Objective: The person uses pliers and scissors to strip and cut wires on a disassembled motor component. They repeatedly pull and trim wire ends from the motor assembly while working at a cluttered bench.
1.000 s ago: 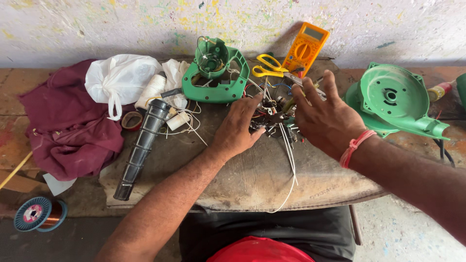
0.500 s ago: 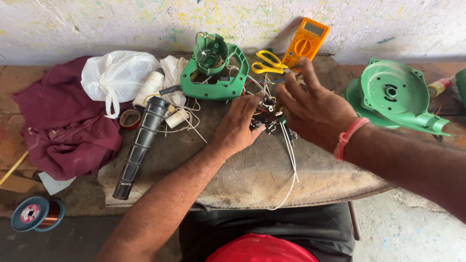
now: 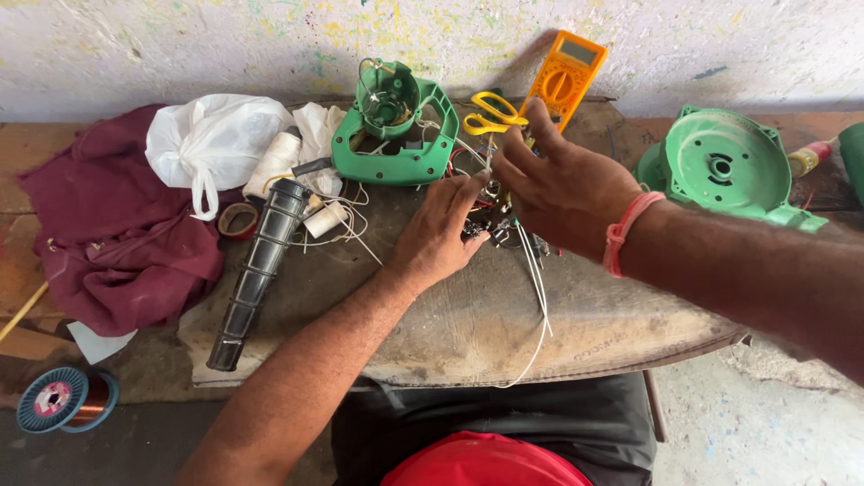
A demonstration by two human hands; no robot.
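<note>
Wire bundle (image 3: 504,225), a dark tangle of small parts with white leads, is seen near the middle of the counter (image 3: 468,315), between the two hands; its white leads (image 3: 538,288) trail away toward six o'clock and over the counter's front edge, so the long axis runs roughly twelve to six. From the left hand (image 3: 436,238) the bundle lies at about two o'clock, and the left fingers (image 3: 468,193) are stretched out, only narrowly parted, with the tips touching its upper strands. From the right hand (image 3: 562,184) it lies at about seven o'clock, directly under the palm; the right fingers (image 3: 517,148) are drawn together as if pinching a thin strand, though what is pinched cannot be told. Both hands are about equally near. At twelve o'clock of the bundle, yellow scissors (image 3: 493,112) and an orange multimeter (image 3: 562,76) are laid, a green housing (image 3: 391,135) at eleven o'clock, a black ribbed tube (image 3: 256,270) at nine.
</note>
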